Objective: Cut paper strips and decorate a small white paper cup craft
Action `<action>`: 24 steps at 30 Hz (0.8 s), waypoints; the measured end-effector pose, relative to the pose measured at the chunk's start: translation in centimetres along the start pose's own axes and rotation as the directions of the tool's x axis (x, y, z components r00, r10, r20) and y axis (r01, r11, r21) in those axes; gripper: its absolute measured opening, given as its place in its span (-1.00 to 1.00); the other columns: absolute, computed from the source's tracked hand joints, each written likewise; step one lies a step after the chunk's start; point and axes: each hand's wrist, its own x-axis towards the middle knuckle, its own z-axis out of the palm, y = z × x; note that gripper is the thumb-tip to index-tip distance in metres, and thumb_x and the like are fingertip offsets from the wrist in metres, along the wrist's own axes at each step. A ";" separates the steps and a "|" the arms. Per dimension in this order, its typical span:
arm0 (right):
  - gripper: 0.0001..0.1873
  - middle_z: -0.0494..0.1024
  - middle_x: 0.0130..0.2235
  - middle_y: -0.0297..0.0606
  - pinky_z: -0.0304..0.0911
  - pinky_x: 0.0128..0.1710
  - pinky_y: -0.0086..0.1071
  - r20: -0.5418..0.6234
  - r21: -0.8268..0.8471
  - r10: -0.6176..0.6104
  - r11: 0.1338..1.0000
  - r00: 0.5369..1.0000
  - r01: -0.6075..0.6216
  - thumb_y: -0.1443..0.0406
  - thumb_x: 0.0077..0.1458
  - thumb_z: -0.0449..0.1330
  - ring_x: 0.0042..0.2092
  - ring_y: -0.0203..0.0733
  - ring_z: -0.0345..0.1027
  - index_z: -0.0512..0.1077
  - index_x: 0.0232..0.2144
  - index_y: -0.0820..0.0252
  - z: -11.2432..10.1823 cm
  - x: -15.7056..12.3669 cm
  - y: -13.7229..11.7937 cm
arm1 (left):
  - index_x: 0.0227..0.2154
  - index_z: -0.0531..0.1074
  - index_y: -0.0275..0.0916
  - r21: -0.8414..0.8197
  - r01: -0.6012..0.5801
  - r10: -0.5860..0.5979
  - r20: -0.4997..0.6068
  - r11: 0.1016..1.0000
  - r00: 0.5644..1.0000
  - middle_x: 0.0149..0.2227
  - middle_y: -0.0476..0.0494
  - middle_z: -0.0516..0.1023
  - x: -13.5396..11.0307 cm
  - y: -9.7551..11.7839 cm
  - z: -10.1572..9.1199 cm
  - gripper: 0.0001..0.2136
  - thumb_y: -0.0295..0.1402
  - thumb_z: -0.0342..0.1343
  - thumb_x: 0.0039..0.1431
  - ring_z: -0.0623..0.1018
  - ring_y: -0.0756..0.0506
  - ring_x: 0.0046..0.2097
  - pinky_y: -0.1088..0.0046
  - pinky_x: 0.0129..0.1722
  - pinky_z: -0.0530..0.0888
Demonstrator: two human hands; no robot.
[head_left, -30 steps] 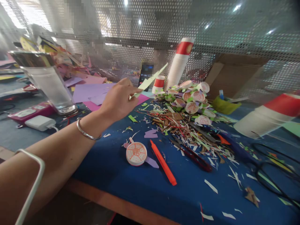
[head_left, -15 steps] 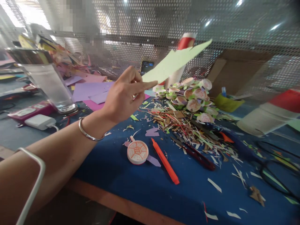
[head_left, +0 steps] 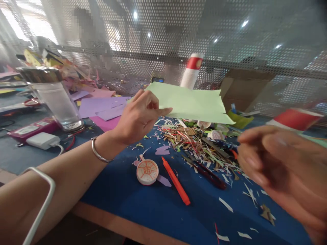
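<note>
My left hand (head_left: 140, 115) pinches a pale green sheet of paper (head_left: 189, 103) at its left end, thumb and fingers closed on it. The sheet is held up level above the desk, with a jagged right edge. On the right, close to the camera, my right hand (head_left: 283, 166) is raised with loosely curled fingers, nothing visible in them, apart from the paper. Below lie a round white paper turtle (head_left: 147, 172) with an orange shell pattern and purple paper tabs, an orange marker (head_left: 176, 180) and dark-handled scissors (head_left: 206, 172).
Paper scraps (head_left: 189, 136) form a heap beyond the scissors. Stacked paper cups (head_left: 191, 71) stand behind the sheet. At left are a glass water bottle (head_left: 57, 102), a power strip (head_left: 33, 131) with a white charger, and purple paper (head_left: 102, 106). A perforated metal screen (head_left: 158, 41) backs the desk.
The green sheet has turned from a steep slant to nearly level, with its broad face showing. My right hand has come into view from the right. The view has shifted slightly.
</note>
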 end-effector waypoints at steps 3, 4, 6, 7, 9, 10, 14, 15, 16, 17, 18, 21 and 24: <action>-0.53 0.40 -0.56 -0.35 0.14 -0.72 -0.45 -0.058 0.115 0.103 0.989 0.993 -0.095 -0.17 -0.02 0.43 -0.63 -0.37 0.20 0.63 -0.39 0.09 2.1 2.3 -1.0 | -0.05 0.62 -0.02 0.042 0.051 -0.052 0.019 0.998 0.998 -0.27 -0.11 0.45 0.1 0.3 -0.3 -0.71 -0.44 0.01 0.41 0.39 -0.10 -0.22 0.21 -0.16 0.41; -0.53 0.44 -0.53 -0.33 0.16 -0.70 -0.45 -0.097 0.151 0.136 0.981 0.986 -0.121 -0.17 -0.03 0.44 -0.60 -0.34 0.25 0.61 -0.39 0.08 2.4 2.7 -1.0 | -0.05 0.62 0.00 0.054 0.079 -0.081 0.036 0.995 0.996 -0.27 -0.11 0.46 0.2 0.4 -0.4 -0.71 -0.42 0.01 0.41 0.40 -0.11 -0.21 0.19 -0.13 0.41; -0.46 0.50 -0.48 -0.30 0.18 -0.68 -0.42 -0.103 0.180 0.184 0.970 0.978 -0.164 -0.22 -0.07 0.43 -0.59 -0.32 0.28 0.60 -0.35 0.09 2.5 3.2 -0.5 | -0.05 0.61 0.05 0.064 0.118 -0.123 0.075 0.991 0.990 -0.26 -0.10 0.47 0.2 0.5 -0.6 -0.71 -0.39 0.01 0.40 0.41 -0.13 -0.20 0.15 -0.08 0.40; -0.44 0.51 -0.46 -0.29 0.18 -0.67 -0.41 -0.106 0.177 0.195 0.969 0.975 -0.174 -0.23 -0.07 0.42 -0.58 -0.32 0.27 0.59 -0.33 0.10 2.4 3.3 -0.3 | -0.04 0.60 0.07 0.059 0.125 -0.131 0.092 0.990 0.987 -0.26 -0.10 0.48 0.3 0.6 -0.7 -0.70 -0.39 0.00 0.40 0.42 -0.13 -0.19 0.14 -0.06 0.40; -0.48 0.50 -0.48 -0.31 0.16 -0.67 -0.41 -0.111 0.149 0.202 0.971 0.973 -0.185 -0.16 -0.09 0.46 -0.59 -0.33 0.24 0.58 -0.33 0.12 2.3 3.3 0.1 | -0.02 0.59 0.09 0.036 0.107 -0.111 0.114 0.994 0.987 -0.25 -0.09 0.49 0.3 0.8 -0.9 -0.68 -0.41 -0.02 0.41 0.42 -0.13 -0.18 0.16 -0.05 0.40; -0.52 0.49 -0.49 -0.33 0.14 -0.67 -0.42 -0.114 0.136 0.205 0.973 0.972 -0.189 -0.09 -0.11 0.50 -0.59 -0.35 0.23 0.57 -0.35 0.12 2.3 3.3 0.2 | -0.02 0.58 0.09 0.023 0.085 -0.087 0.112 0.996 0.990 -0.24 -0.09 0.50 0.3 0.9 -0.9 -0.67 -0.42 -0.02 0.41 0.42 -0.13 -0.17 0.18 -0.06 0.41; -0.58 0.48 -0.50 -0.37 0.12 -0.65 -0.48 -0.113 0.123 0.210 0.973 0.971 -0.196 0.09 -0.26 0.59 -0.59 -0.41 0.18 0.58 -0.38 0.16 2.8 3.1 0.3 | 0.04 0.54 0.09 0.047 0.064 -0.064 0.007 0.997 0.998 -0.13 -0.09 0.53 0.3 1.7 -0.7 -0.67 -0.46 0.05 0.39 0.41 -0.15 -0.07 0.16 0.02 0.40; -0.58 0.48 -0.51 -0.38 0.13 -0.65 -0.48 -0.119 0.124 0.202 0.974 0.972 -0.188 0.09 -0.26 0.59 -0.59 -0.42 0.18 0.59 -0.38 0.15 2.9 3.1 0.3 | 0.09 0.51 0.07 0.059 0.124 -0.123 -0.018 0.991 0.992 -0.05 -0.11 0.53 0.2 1.9 -0.6 -0.66 -0.45 0.07 0.38 0.42 -0.17 0.00 0.11 0.09 0.38; -0.59 0.46 -0.53 -0.40 0.13 -0.64 -0.49 -0.129 0.125 0.193 0.976 0.973 -0.177 0.09 -0.24 0.58 -0.59 -0.41 0.19 0.59 -0.38 0.15 3.0 3.0 0.4 | 0.15 0.47 0.02 0.056 0.212 -0.210 -0.037 0.976 0.977 0.04 -0.16 0.51 0.2 2.1 -0.3 -0.65 -0.42 0.10 0.37 0.41 -0.19 0.07 0.06 0.16 0.35; -0.62 0.43 -0.57 -0.41 0.13 -0.64 -0.50 -0.140 0.124 0.181 0.979 0.973 -0.164 0.08 -0.21 0.57 -0.59 -0.40 0.20 0.58 -0.40 0.14 3.1 3.0 0.5 | 0.20 0.42 -0.06 0.026 0.326 -0.325 -0.034 0.945 0.945 0.11 -0.22 0.47 0.1 2.2 -0.1 -0.63 -0.38 0.13 0.36 0.39 -0.22 0.14 0.01 0.22 0.33; -0.64 0.40 -0.61 -0.42 0.12 -0.64 -0.51 -0.154 0.121 0.168 0.981 0.974 -0.150 0.08 -0.18 0.56 -0.59 -0.39 0.20 0.57 -0.42 0.13 3.1 3.0 0.6 | 0.21 0.38 -0.14 -0.037 0.464 -0.464 -0.009 0.885 0.886 0.14 -0.28 0.45 0.1 2.3 0.2 -0.60 -0.34 0.17 0.33 0.38 -0.24 0.19 0.00 0.25 0.32; -0.66 0.37 -0.64 -0.42 0.12 -0.64 -0.51 -0.190 0.103 0.138 0.987 0.972 -0.120 0.08 -0.15 0.55 -0.60 -0.38 0.21 0.55 -0.48 0.14 3.0 3.2 1.0 | 0.08 0.36 -0.26 -0.249 0.801 -0.777 0.210 0.544 0.593 0.07 -0.36 0.47 -0.1 2.5 1.0 -0.64 -0.22 0.17 0.32 0.50 -0.22 0.09 0.10 0.11 0.49; -0.64 0.43 -0.55 -0.40 0.13 -0.66 -0.50 -0.202 0.080 0.122 0.991 0.972 -0.107 0.07 -0.16 0.56 -0.59 -0.39 0.23 0.57 -0.43 0.14 3.0 3.3 1.4 | 0.07 0.32 -0.25 -0.335 0.908 -0.803 0.450 0.253 0.390 0.09 -0.40 0.47 -0.2 3.1 1.3 -0.61 -0.09 0.12 0.35 0.57 -0.19 0.01 0.21 -0.04 0.57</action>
